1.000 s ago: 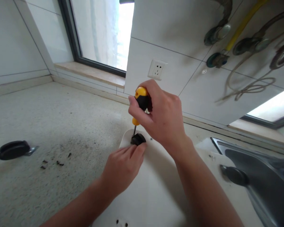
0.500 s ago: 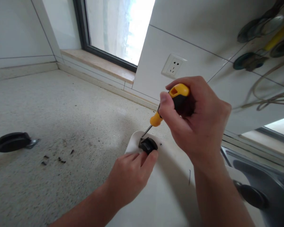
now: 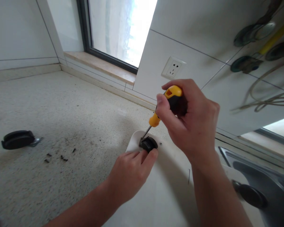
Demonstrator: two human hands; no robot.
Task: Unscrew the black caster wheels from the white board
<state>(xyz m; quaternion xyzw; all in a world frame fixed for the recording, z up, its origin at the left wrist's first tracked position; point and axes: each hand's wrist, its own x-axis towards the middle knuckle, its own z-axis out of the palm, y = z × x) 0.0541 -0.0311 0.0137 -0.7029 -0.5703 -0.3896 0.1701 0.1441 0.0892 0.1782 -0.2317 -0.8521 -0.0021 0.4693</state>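
barely shifted, right hand [image 3: 191, 123] grips yellow-black screwdriver [image 3: 167, 105]; left hand [image 3: 130, 173] pinches black caster [image 3: 148, 144].

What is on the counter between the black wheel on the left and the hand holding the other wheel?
In the head view, a few small dark screws lie on the speckled counter between the loose black wheel and the left hand.

both forearms bare, no sleeves; left grip [image 3: 130, 173] and right grip [image 3: 191, 126] ungloved, ringless

Speckled stone counter [image 3: 61, 104] under white tiled wall [image 3: 191, 60], bright dark-framed window [image 3: 118, 31], wall socket [image 3: 171, 68], steel sink [image 3: 269, 176].
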